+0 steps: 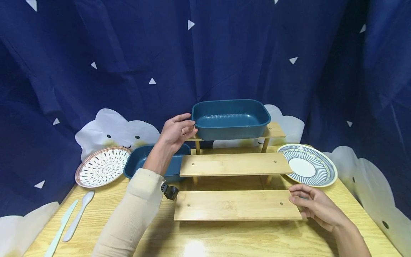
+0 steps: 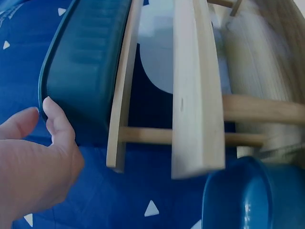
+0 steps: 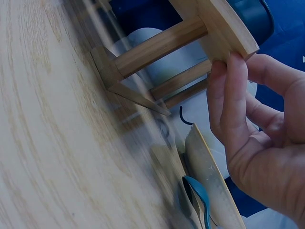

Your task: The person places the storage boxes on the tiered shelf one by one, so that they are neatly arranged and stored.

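The second blue tub (image 1: 154, 162) sits low on the desk (image 1: 224, 239) and is half hidden behind the left arm and the wooden steps (image 1: 236, 184). The knife (image 1: 61, 228) runs off the bottom edge, and the right wrist view is smeared, so the things lying under the hand there are hard to name. The desk is light wood with a bright shine spot near the front. Behind it hangs a dark blue cloth with small white triangles, and white smiling clouds stand along the back. No words can be read anywhere. The big blue tub (image 1: 231, 119) stands on the top step. The left hand (image 1: 176, 130) is at its left end, fingers loose and spread apart, fingertips at the rim and maybe just touching it. The right hand (image 1: 313, 205) pinches the right end of the bottom step with curled fingers. A striped plate (image 1: 308, 164) lies to the right, partly under the middle step. A dotted plate (image 1: 102, 166) and a white spoon (image 1: 78, 214) lie to the left.
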Motion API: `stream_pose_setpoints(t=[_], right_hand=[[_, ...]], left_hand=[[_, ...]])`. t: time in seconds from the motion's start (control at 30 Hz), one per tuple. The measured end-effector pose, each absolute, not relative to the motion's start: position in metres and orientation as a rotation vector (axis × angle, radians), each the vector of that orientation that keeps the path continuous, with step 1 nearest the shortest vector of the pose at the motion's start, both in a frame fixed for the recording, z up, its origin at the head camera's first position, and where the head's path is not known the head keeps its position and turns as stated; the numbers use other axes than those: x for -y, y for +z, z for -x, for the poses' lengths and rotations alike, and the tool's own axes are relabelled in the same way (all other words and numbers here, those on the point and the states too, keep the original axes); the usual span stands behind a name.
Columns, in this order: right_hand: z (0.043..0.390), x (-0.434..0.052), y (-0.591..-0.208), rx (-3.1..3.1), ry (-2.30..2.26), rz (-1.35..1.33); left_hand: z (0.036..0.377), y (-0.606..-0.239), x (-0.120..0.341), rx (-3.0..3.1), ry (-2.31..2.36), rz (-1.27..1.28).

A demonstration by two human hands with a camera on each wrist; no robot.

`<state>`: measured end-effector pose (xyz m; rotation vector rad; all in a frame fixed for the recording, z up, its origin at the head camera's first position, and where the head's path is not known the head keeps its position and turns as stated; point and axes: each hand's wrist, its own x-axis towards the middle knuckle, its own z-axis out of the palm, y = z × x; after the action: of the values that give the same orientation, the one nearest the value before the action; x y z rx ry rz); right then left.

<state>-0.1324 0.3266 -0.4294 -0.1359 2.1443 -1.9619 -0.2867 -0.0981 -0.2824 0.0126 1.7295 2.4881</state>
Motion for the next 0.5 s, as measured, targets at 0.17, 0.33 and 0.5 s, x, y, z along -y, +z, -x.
stream_pose_setpoints(t=[0.17,0.33,0.5], right_hand=[[0.132,-0.327,-0.429,-2.151,-1.955,0.132],[0.132,-0.326,-0.429,-2.150,-1.960,0.144],[0.132,-0.326,-0.429,-2.152,-1.960,0.145]], left_hand=[[0.286,-0.286,0.110,-1.760,2.446,-0.015],[0.285,-0.292,0.127,-1.823,2.395,0.004],[0.281,-0.301,0.149,-1.899,2.332,0.025]])
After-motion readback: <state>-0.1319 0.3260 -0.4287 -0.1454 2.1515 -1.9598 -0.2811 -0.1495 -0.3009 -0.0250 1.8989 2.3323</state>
